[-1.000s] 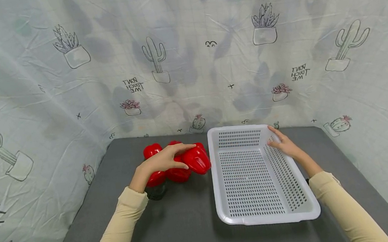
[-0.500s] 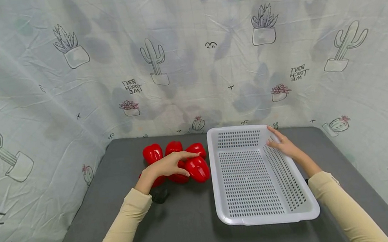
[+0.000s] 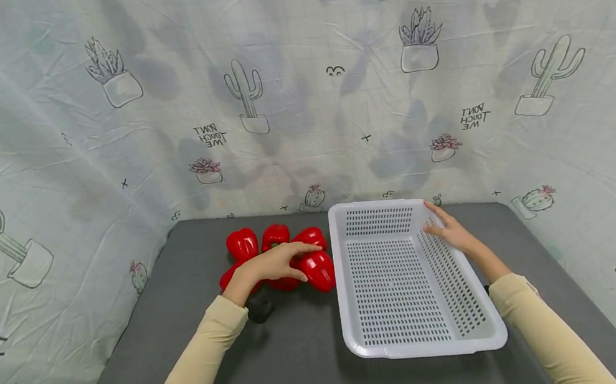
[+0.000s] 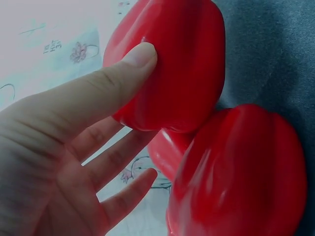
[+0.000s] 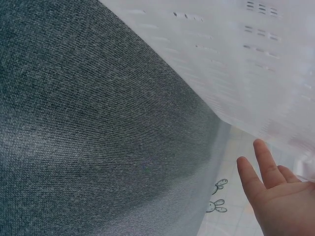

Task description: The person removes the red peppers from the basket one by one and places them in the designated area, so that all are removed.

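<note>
My left hand (image 3: 276,261) pinches a glossy red bell pepper (image 3: 319,272) beside the left wall of a white perforated plastic basket (image 3: 342,288). In the left wrist view the thumb presses the near side of this bell pepper (image 4: 172,64), the other fingers reaching behind it. More red bell peppers surround that hand: one at the back left (image 3: 242,244), one at the back middle (image 3: 275,234), one at the back right (image 3: 311,237). Others are partly hidden beneath the hand. My right hand (image 3: 455,233) grips the basket's right rim, thumb inside and fingers outside.
Dark grey cloth covers the table (image 3: 293,369). A patterned curtain (image 3: 297,93) with cactus drawings hangs behind and along both sides. Beneath my left wrist shows a black object (image 3: 260,308), and the basket takes up the right half of the table.
My left hand has brought the pinched bell pepper down and toward the front, then slightly right. The bell peppers at the back show more fully. My right hand and the basket stay put.
</note>
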{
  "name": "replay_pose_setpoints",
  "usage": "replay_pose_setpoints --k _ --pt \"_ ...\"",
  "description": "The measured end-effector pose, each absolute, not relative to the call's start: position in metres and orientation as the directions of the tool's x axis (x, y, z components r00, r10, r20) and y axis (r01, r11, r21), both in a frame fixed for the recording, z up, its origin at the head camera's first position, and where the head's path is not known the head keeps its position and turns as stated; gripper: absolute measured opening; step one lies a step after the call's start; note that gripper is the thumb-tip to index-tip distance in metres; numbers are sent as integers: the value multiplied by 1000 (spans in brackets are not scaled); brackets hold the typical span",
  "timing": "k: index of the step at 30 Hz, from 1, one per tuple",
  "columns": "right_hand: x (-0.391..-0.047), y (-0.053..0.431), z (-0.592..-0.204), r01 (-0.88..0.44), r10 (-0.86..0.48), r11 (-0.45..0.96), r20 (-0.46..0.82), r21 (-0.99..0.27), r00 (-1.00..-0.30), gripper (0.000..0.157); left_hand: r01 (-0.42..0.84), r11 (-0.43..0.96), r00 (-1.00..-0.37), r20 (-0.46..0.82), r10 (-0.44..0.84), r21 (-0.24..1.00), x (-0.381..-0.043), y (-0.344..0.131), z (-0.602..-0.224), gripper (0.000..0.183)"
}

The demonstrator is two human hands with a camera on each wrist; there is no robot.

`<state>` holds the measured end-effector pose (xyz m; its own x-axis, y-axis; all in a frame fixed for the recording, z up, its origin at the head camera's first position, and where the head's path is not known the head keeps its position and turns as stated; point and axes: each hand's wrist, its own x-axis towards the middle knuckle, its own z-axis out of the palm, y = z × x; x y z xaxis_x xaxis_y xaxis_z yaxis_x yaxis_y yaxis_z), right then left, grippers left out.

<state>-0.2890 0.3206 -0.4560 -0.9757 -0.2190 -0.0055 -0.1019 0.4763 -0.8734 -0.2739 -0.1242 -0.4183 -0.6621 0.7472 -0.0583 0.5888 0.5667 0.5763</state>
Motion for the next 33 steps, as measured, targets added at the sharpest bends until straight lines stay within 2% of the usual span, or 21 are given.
replay_pose_setpoints --k 6,13,21,24,33 --pt "-291 318 -457 -93 -215 471 -12 -877 -977 74 598 577 -656 -73 751 556 -275 -121 -420 68" --pt "-295 317 -458 -107 -222 495 -7 -862 -975 74 582 660 -694 -133 708 474 -278 -125 -428 68" --pt "-295 321 -452 -93 -257 502 -46 -860 -965 76 558 690 -719 -146 679 462 -282 -130 -427 68" --pt "-295 323 -447 -90 -282 544 -81 -834 -956 74 549 697 -722 -157 673 462 -284 -130 -424 68" --pt "-291 328 -422 -130 -358 606 -124 -785 -925 68 538 668 -699 -170 694 514 -294 -135 -420 66"
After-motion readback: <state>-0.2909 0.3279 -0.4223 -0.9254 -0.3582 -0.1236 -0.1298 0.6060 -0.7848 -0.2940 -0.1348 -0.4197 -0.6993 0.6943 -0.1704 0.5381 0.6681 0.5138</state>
